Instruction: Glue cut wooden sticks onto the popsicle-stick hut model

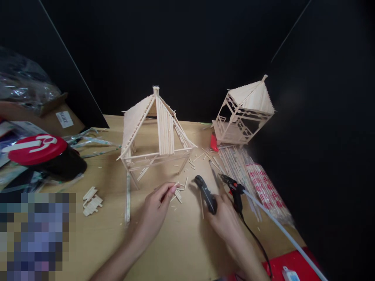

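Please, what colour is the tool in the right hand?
The tool is dark grey; head view.

I see the left hand (159,203) and right hand (225,216) bare, each running into a slim, bare forearm that widens towards the bottom edge of my view. I can make out a smooth, rounded thumbnail (173,189) on the left; the right hand's finer details are too blurred for me.

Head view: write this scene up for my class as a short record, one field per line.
left hand: pinches a short pale wooden stick
right hand: grips a dark grey handheld tool
centre: pale wooden-stick house frame, front roof slope partly covered
back right: small pale wooden-stick pavilion with pitched roof
beside right hand: black glue gun with long translucent glue stick
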A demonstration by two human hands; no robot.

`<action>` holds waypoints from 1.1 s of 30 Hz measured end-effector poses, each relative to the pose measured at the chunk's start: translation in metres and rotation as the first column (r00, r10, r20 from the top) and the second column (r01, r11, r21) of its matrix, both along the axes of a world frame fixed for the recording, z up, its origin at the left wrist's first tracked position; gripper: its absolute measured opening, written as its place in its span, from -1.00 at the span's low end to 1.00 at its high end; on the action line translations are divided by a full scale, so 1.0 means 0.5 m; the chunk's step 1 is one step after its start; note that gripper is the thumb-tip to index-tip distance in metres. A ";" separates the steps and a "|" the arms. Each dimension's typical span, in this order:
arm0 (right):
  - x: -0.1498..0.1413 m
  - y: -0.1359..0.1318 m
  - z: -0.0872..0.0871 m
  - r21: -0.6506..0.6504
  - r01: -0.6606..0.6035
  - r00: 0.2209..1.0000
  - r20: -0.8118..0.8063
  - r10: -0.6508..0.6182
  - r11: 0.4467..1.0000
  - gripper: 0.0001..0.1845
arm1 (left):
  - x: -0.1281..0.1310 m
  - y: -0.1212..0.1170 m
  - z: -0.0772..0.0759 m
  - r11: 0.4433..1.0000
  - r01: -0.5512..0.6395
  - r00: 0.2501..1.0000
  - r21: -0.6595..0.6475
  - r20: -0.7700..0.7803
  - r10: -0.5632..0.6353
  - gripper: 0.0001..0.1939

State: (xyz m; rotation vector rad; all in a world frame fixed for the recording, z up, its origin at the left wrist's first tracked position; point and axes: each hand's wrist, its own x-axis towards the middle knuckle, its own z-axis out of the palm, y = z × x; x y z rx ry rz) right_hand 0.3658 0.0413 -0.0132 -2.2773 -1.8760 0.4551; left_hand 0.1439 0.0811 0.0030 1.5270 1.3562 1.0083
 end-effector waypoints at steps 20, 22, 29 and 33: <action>-0.083 -0.033 0.068 0.104 -0.070 0.787 -0.605 0.119 0.992 -0.47 | 0.008 -0.009 0.001 0.997 0.034 0.998 0.070 -0.055 -0.030 -0.71; -0.084 -0.033 0.070 0.090 -0.069 0.785 -0.610 0.110 0.994 -0.47 | 0.007 -0.009 0.002 0.996 0.038 0.997 0.078 -0.068 -0.033 -0.72; -0.086 -0.030 0.074 0.086 -0.054 0.791 -0.604 0.095 0.995 -0.46 | 0.010 -0.009 -0.009 0.994 0.046 0.995 0.095 -0.096 -0.037 -0.75; -0.086 -0.031 0.072 0.086 -0.049 0.796 -0.598 0.091 0.995 -0.45 | 0.010 -0.009 -0.013 0.992 0.064 0.994 0.106 -0.095 -0.054 -0.76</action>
